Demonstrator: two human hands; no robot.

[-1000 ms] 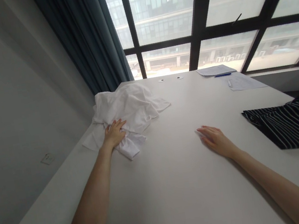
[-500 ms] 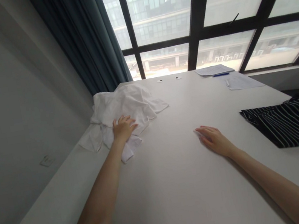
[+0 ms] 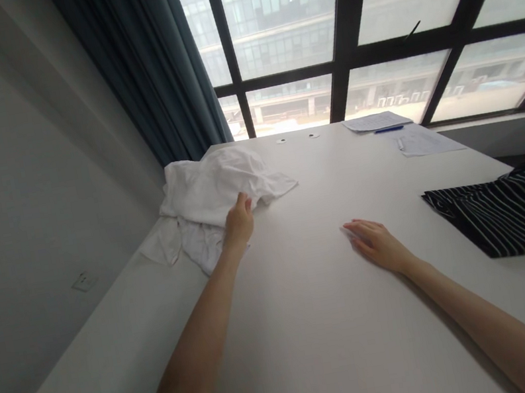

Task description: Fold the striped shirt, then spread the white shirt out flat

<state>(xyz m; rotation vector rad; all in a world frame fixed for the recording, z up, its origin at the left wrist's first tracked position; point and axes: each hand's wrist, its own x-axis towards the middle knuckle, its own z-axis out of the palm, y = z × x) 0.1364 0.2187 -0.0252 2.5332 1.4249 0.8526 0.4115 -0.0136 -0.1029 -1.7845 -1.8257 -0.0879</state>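
Observation:
A crumpled heap of thin white cloth, apparently a white garment (image 3: pixel 210 185), lies at the far left of the white table (image 3: pixel 311 336). My left hand (image 3: pixel 239 220) is closed on its near edge and lifts it slightly, and more folds of white cloth show below and to the left of the wrist. The exact shape of the garment cannot be made out in the heap. My right hand (image 3: pixel 373 241) rests on the tabletop to the right of centre, its fingers stretched out and slightly bent, holding nothing I can see.
On the right side lies a folded black garment with white stripes (image 3: pixel 522 213). Papers (image 3: pixel 376 122) and a blue pen (image 3: pixel 388 130) are at the far right corner. A wall with a socket (image 3: pixel 84 281) borders the left edge; a dark curtain (image 3: pixel 161 72) and windows stand behind.
My left hand has gone from lying spread on the white garment to gripping its edge, a bit further right, raising that edge. My right hand has stayed in place.

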